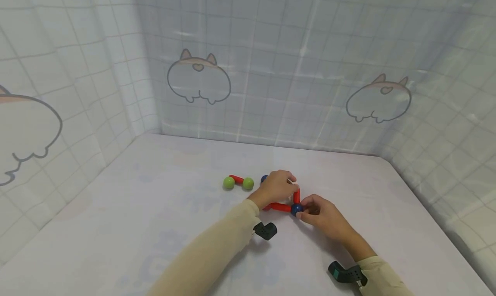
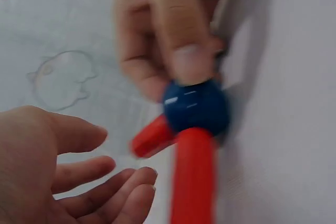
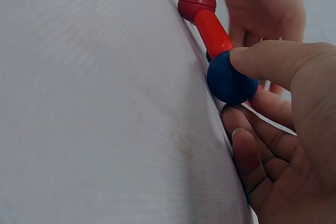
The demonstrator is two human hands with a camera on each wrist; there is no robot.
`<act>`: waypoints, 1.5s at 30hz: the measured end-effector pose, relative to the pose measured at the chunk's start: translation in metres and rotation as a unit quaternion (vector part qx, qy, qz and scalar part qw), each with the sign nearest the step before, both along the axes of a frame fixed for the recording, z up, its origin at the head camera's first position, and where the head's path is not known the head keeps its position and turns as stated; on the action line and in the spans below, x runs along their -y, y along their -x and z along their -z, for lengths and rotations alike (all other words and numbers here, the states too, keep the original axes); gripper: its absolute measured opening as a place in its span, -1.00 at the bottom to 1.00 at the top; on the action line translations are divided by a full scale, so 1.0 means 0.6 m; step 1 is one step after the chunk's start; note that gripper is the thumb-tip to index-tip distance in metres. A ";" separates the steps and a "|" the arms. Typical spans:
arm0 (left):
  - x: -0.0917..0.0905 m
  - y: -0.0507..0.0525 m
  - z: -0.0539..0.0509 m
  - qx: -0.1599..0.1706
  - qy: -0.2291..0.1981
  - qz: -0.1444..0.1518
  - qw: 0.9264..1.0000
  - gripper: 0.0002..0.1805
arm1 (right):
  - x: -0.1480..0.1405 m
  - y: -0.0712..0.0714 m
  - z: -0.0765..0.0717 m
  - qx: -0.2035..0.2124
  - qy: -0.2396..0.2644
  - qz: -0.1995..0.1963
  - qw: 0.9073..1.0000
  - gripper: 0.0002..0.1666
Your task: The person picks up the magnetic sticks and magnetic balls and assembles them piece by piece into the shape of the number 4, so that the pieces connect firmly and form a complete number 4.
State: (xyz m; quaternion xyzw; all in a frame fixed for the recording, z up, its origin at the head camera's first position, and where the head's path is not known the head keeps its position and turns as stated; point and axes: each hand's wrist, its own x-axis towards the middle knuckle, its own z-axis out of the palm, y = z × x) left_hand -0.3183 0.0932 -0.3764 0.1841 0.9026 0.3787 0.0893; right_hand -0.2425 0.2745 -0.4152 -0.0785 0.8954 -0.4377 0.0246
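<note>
My right hand pinches a blue ball between thumb and fingers, low over the white surface. Two red rods join this ball. One rod runs left to a red ball, which my left forearm mostly covers in the head view. The other, a short rod, points away toward the back. My left hand hovers beside that short rod, its fingers loosely bent and apart. In the left wrist view, the left hand's fingers hold nothing and stand clear of the short rod.
Left of the hands lie two green balls with a red rod by them. Another blue ball shows partly behind my left hand. A tile-patterned curtain encloses the white surface at the back and sides.
</note>
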 end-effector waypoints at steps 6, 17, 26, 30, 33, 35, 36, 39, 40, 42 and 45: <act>0.053 0.001 -0.020 -0.033 -0.061 -0.022 0.997 -0.69 | 0.004 -0.001 0.001 0.003 -0.001 0.011 1.000 -0.64; 0.143 -0.006 -0.002 -0.071 -0.119 -0.099 0.985 -0.73 | -0.002 -0.001 -0.001 0.002 -0.026 0.025 0.999 -0.66; 0.206 0.008 -0.002 -0.044 -0.158 -0.161 0.973 -0.71 | -0.003 -0.005 -0.007 -0.004 -0.024 0.025 0.999 -0.66; 0.228 0.011 -0.005 -0.032 -0.182 -0.167 0.968 -0.68 | -0.001 -0.005 -0.006 -0.002 -0.025 0.029 0.999 -0.66; 0.242 0.016 0.001 -0.037 -0.182 -0.178 0.966 -0.68 | 0.000 -0.004 -0.005 -0.001 -0.025 0.031 0.999 -0.67; 0.251 0.019 0.008 -0.044 -0.170 -0.184 0.967 -0.69 | 0.001 -0.004 -0.005 0.000 -0.024 0.031 0.999 -0.67; 0.256 0.021 0.013 -0.046 -0.158 -0.184 0.969 -0.69 | 0.002 -0.003 -0.004 0.000 -0.023 0.030 0.999 -0.67; 0.270 0.022 0.024 -0.051 -0.118 -0.170 0.977 -0.71 | 0.003 -0.003 -0.004 0.001 -0.021 0.028 0.999 -0.67; 0.273 0.022 0.027 -0.051 -0.104 -0.161 0.980 -0.71 | 0.004 -0.003 -0.004 0.001 -0.020 0.028 0.999 -0.67; 0.280 0.022 0.034 -0.051 -0.077 -0.141 0.986 -0.72 | 0.005 -0.003 -0.004 0.002 -0.019 0.027 0.999 -0.66; 0.287 0.023 0.041 -0.048 -0.055 -0.117 0.990 -0.73 | 0.006 -0.004 -0.004 0.005 -0.016 0.026 1.000 -0.66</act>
